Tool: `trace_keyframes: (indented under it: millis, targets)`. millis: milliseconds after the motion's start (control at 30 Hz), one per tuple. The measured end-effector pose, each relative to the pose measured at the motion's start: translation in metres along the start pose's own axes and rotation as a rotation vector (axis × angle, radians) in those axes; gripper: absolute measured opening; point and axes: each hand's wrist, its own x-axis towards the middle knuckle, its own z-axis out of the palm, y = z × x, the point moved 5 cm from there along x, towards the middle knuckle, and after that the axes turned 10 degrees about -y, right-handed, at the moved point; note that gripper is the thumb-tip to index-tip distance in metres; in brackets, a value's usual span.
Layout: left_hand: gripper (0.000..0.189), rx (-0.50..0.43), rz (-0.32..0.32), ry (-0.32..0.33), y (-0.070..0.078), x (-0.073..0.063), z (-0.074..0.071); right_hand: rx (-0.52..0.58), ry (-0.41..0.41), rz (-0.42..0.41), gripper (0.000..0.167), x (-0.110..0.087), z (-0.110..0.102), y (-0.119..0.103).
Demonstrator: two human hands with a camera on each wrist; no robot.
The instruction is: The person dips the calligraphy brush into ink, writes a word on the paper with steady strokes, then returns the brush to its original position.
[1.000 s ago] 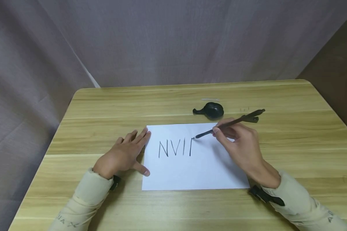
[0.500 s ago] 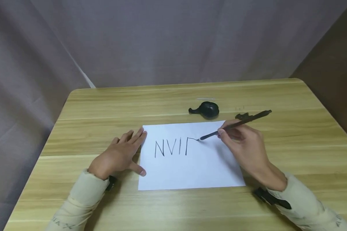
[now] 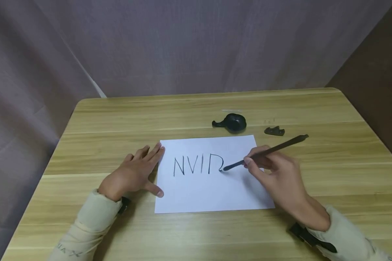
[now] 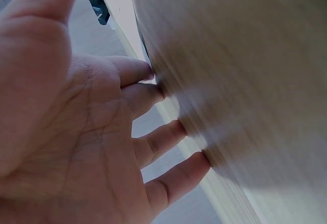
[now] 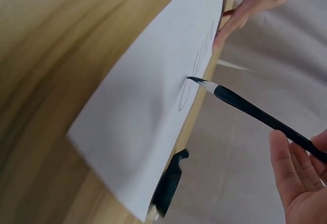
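Observation:
My right hand [image 3: 279, 175] pinches a dark calligraphy brush [image 3: 281, 146] between thumb and fingers. The brush slants, and its inked tip [image 5: 194, 79] touches the white paper [image 3: 196, 197]. Thin black strokes on the sheet read N, V, I, then a tall stroke with a curve bending down to its right; the brush tip is at the curve's lower end. With its fingers spread, my left hand [image 3: 132, 175] rests on the paper's left edge, thumb and fingertips on the sheet. In the left wrist view its fingers [image 4: 179, 180] reach down to the surface.
Behind the paper lies a black gourd-shaped dish [image 3: 236, 123]. A small dark notched piece [image 3: 274, 131], perhaps a brush rest, sits to its right. A thin clear strip [image 3: 231, 110] lies farther back on the wooden table [image 3: 134, 116]. Grey curtain [image 3: 196, 47] hangs behind.
The brush has gone right, then down, drawing a top stroke and a curve from the last upright. The small notched piece behind the right hand has come into plain view. The left hand stays on the paper.

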Motion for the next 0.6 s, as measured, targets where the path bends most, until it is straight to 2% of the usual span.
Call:
trace_keyframes:
  millis: [200,300,400,600]
  targets:
    - [0.137,-0.017,0.015,0.009,0.0,0.0,0.002,0.067,-0.031,-0.014,0.023,0.002,0.012,-0.006]
    - [0.137,-0.018,0.021,0.007,0.002,0.001,0.003,0.076,-0.021,-0.033,0.023,0.003,0.012,-0.007]
    - [0.138,-0.016,0.021,0.003,0.004,0.001,0.004,0.102,0.006,-0.04,0.025,0.004,0.006,-0.006]
    - [0.138,-0.005,0.011,0.003,0.003,-0.001,0.004,0.132,0.085,0.008,0.023,0.008,-0.014,0.001]
